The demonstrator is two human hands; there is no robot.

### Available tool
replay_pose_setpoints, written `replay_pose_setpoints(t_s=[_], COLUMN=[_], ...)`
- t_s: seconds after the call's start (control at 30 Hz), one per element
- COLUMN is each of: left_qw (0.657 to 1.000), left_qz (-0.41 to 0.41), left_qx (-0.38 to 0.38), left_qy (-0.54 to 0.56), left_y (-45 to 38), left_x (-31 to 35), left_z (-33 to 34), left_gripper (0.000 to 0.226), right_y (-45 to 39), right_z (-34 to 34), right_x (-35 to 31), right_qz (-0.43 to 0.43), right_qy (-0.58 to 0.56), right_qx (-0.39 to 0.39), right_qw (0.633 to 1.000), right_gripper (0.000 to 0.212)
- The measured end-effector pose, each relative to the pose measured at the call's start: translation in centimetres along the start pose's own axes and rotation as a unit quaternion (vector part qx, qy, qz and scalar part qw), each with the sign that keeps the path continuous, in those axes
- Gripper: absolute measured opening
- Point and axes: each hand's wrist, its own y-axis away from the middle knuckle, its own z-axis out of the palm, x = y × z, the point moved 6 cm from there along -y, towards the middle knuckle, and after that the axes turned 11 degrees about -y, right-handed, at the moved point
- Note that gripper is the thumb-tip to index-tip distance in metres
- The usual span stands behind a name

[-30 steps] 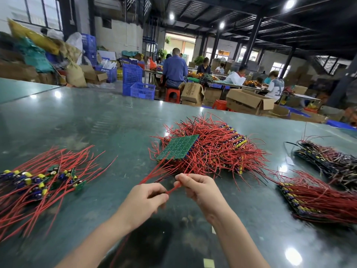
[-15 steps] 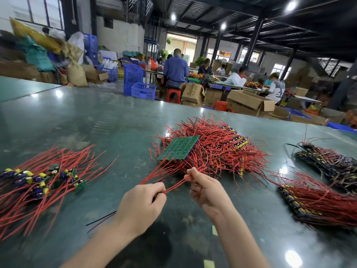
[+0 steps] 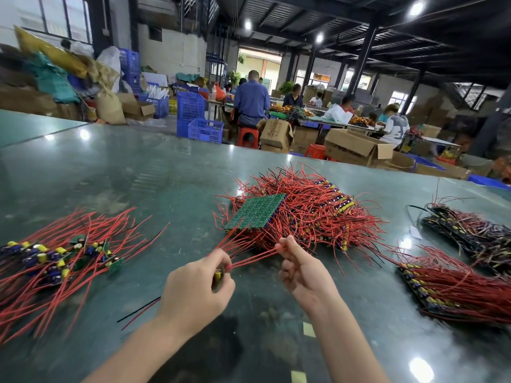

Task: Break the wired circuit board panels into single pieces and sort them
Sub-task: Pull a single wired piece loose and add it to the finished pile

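Observation:
A green circuit board panel (image 3: 255, 210) lies solder side up on a big heap of red-wired panels (image 3: 312, 214) in the middle of the table. My left hand (image 3: 197, 288) grips a small single board piece with a yellow capacitor (image 3: 218, 273), its red and black wires trailing back under my wrist. My right hand (image 3: 300, 265) pinches a red wire (image 3: 257, 259) that runs across to the left hand. A pile of separated single boards (image 3: 58, 258) with red wires lies at the left.
Two rows of wired panels lie at the right: a red-wired one (image 3: 453, 288) and a darker one (image 3: 475, 230). The dark green table (image 3: 124, 175) stretches far back. Beyond its edge are cardboard boxes (image 3: 356, 146), blue crates (image 3: 206, 129) and seated people.
My hands have drawn apart. The left hand has pulled its small piece back toward me, and its wires now trail below my wrist. The right hand has lifted slightly toward the heap.

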Motion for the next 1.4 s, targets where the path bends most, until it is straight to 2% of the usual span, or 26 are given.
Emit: replay_pose_setpoints(t_s=[0.1,0.2,0.37,0.47,0.6,0.7,0.8,0.83,0.87,0.93,0.97,1.0,1.07,1.13,1.27,1.33,1.4], left_qw=[0.996,0.984,0.971,0.977,0.985,0.961,0.919,0.916,0.928,0.974,0.987,0.991,0.977,0.966,0.995,0.991,0.974], left_qz=[-0.022,-0.059,-0.114,-0.124,-0.141,-0.219,-0.286,-0.279,-0.248,-0.169,-0.147,-0.129,-0.078,-0.079,-0.092,-0.084,-0.102], left_qx=[-0.013,0.010,0.046,0.070,0.104,0.130,0.172,0.185,0.186,0.120,0.058,-0.014,-0.126,-0.156,-0.037,0.008,0.023], left_qy=[0.082,0.169,0.205,0.158,0.014,-0.105,-0.210,-0.219,-0.208,-0.091,-0.027,-0.023,-0.156,-0.188,0.003,0.101,0.201], left_y=[-0.2,-0.8,-1.5,-1.9,-2.5,-2.2,-1.4,-1.4,-1.6,-2.3,-2.3,-2.3,-1.8,-1.3,-1.2,-1.0,-0.7], left_x=[-0.6,-1.4,-3.3,-4.5,-6.9,-10.4,-12.8,-12.8,-12.3,-10.0,-8.8,-7.6,-6.2,-6.2,-5.2,-4.1,-3.3], left_z=[-0.1,-0.6,-1.4,-2.0,-3.8,-5.7,-7.1,-7.1,-6.8,-4.7,-3.0,-1.2,1.8,2.8,1.5,1.3,1.5], left_gripper=[0.041,0.039,0.031,0.028,0.016,0.013,0.031,0.037,0.038,0.026,0.023,0.027,0.040,0.035,0.022,0.024,0.029], right_y=[0.0,0.0,0.1,0.1,0.1,0.2,0.4,0.4,0.5,0.6,0.6,0.7,0.7,0.9,1.7,2.2,2.5], right_z=[0.4,0.8,1.1,0.9,0.9,1.1,1.2,1.3,1.3,1.4,1.4,1.4,1.5,1.7,3.4,4.3,4.7], right_x=[0.1,0.8,1.7,2.0,2.0,2.1,2.3,2.2,2.2,2.2,2.2,2.2,2.1,2.1,3.0,4.0,4.5], right_qz=[-0.011,-0.007,0.007,0.012,0.004,0.005,0.007,0.008,0.008,0.006,0.005,0.004,0.002,-0.002,-0.038,-0.054,-0.077], right_qy=[0.010,0.039,0.063,0.061,0.042,0.045,0.051,0.052,0.053,0.055,0.055,0.054,0.060,0.094,0.239,0.326,0.341], right_qx=[-0.016,-0.024,-0.025,-0.014,-0.008,-0.007,-0.008,-0.008,-0.008,-0.009,-0.010,-0.011,-0.013,-0.026,-0.106,-0.141,-0.144], right_qw=[1.000,0.999,0.998,0.998,0.999,0.999,0.999,0.999,0.999,0.998,0.998,0.998,0.998,0.995,0.965,0.933,0.926], right_gripper=[0.031,0.043,0.035,0.031,0.028,0.027,0.029,0.029,0.029,0.029,0.029,0.029,0.029,0.029,0.028,0.023,0.020])
